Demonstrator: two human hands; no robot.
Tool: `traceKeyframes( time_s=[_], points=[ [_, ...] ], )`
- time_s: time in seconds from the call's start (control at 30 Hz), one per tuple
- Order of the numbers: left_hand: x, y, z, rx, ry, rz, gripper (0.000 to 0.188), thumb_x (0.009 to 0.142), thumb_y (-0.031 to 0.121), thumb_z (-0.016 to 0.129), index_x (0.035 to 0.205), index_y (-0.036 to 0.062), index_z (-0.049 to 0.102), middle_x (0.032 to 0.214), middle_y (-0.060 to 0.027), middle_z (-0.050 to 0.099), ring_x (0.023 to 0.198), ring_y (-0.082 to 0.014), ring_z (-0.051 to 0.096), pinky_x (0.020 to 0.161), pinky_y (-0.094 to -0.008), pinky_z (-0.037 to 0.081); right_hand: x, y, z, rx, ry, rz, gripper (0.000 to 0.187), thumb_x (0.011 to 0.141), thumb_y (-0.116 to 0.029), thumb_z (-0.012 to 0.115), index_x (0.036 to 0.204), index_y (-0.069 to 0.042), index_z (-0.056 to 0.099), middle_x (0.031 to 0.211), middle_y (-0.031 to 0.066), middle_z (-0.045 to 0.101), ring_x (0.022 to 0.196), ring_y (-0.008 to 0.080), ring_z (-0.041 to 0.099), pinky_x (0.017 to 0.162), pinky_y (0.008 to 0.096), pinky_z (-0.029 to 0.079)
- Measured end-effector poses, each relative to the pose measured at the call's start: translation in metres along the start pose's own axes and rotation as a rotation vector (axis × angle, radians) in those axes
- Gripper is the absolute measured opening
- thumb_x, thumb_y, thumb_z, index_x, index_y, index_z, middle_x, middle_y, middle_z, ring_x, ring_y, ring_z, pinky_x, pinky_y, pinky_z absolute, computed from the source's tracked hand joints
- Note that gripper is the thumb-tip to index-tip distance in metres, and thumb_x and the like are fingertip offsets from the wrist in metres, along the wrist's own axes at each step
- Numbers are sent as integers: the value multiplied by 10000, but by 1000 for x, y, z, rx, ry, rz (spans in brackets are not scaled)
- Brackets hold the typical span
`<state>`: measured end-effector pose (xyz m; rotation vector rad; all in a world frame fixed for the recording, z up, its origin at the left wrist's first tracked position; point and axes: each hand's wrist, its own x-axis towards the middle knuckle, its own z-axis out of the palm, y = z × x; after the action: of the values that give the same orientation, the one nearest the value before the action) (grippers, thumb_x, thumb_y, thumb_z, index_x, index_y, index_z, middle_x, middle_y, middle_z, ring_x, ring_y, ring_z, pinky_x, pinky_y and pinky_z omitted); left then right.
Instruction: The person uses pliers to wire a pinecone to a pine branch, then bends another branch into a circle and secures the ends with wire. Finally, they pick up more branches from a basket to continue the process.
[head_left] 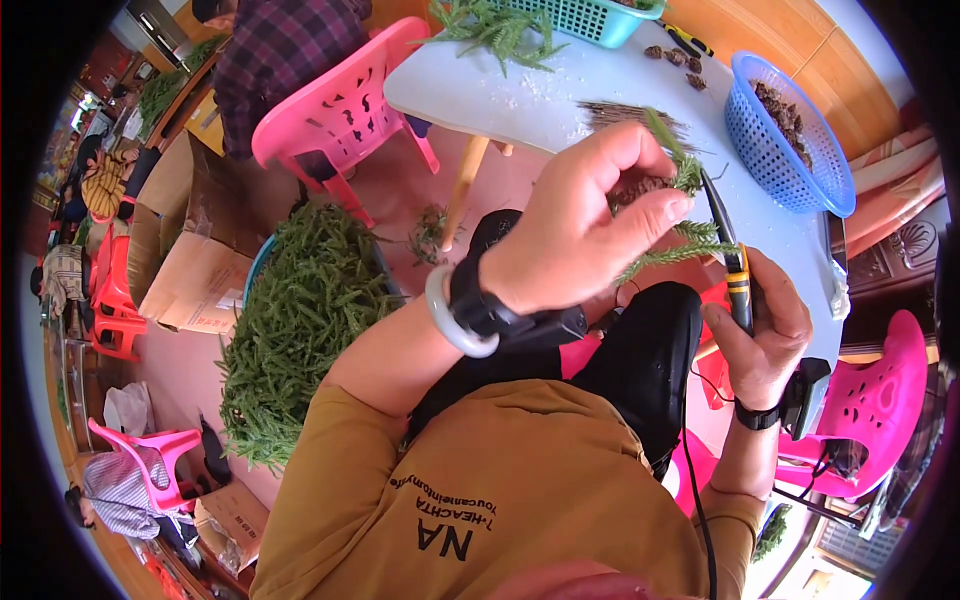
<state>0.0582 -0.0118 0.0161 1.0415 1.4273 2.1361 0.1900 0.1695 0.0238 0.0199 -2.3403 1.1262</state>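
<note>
My left hand (580, 230) is closed around a brown pine cone (640, 188) with green artificial-looking sprigs (690, 245) beside it, partly hidden by the fingers. Black pliers (739, 285) with yellow bands are gripped in my right hand (768, 325). Their narrow jaws point up toward the sprigs at the cone's right end; whether they touch or pinch anything there I cannot tell. Both hands are held over my lap, at the table's near edge. Just beyond them, a bundle of thin brown wires or stems (612, 114) lies on the table.
On the white table (450, 85) stand a blue basket (745, 125) of pine cones and a teal basket (585, 22). Loose cones (695, 82) and other pliers (688, 40) lie between them. A tub heaped with green sprigs (305, 330), a pink chair (345, 100) and a seated person (285, 65) are left.
</note>
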Motion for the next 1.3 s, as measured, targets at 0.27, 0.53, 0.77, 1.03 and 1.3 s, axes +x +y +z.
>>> traceKeyframes(
  time_s=[0.27, 0.53, 0.77, 1.03, 1.3],
  points=[
    [-7, -1, 7, 1138, 331, 821, 244, 737, 114, 732, 865, 14, 550, 784, -36, 552, 619, -98, 486, 626, -211, 401, -5, 0, 3, 490, -109, 236, 572, 642, 45, 723, 1179, 65, 529, 1046, 94, 607, 933, 160, 574, 865, 290, 439],
    [11, 15, -8, 565, 131, 690, 262, 745, 99, 729, 921, -20, 575, 855, -71, 596, 755, -125, 553, 693, -243, 427, 10, 14, -12, 145, -283, -134, 492, 586, -42, 760, 1039, 70, 605, 965, 139, 633, 899, 199, 609, 806, 294, 465],
    [5, 9, -12, 279, -236, 242, 235, 779, 89, 711, 932, -27, 576, 861, -58, 591, 798, -118, 544, 698, -231, 426, 10, 24, -17, 179, -195, -175, 516, 575, -60, 776, 1045, 71, 608, 985, 149, 629, 914, 220, 608, 819, 299, 464],
    [7, -1, -3, 474, 28, 449, 165, 705, 19, 699, 789, 12, 556, 706, -100, 554, 629, -235, 543, 554, -300, 413, -2, 16, -7, 340, -107, 50, 547, 607, -3, 756, 1117, 65, 571, 1049, 133, 612, 954, 195, 591, 871, 305, 448],
    [10, -9, 4, 624, 166, 710, 146, 695, 3, 679, 774, 10, 556, 700, -102, 546, 616, -249, 538, 547, -306, 406, -3, 15, -9, 350, -187, 146, 593, 592, 18, 744, 1150, 60, 549, 1088, 137, 581, 974, 191, 568, 864, 295, 437]
  ],
)
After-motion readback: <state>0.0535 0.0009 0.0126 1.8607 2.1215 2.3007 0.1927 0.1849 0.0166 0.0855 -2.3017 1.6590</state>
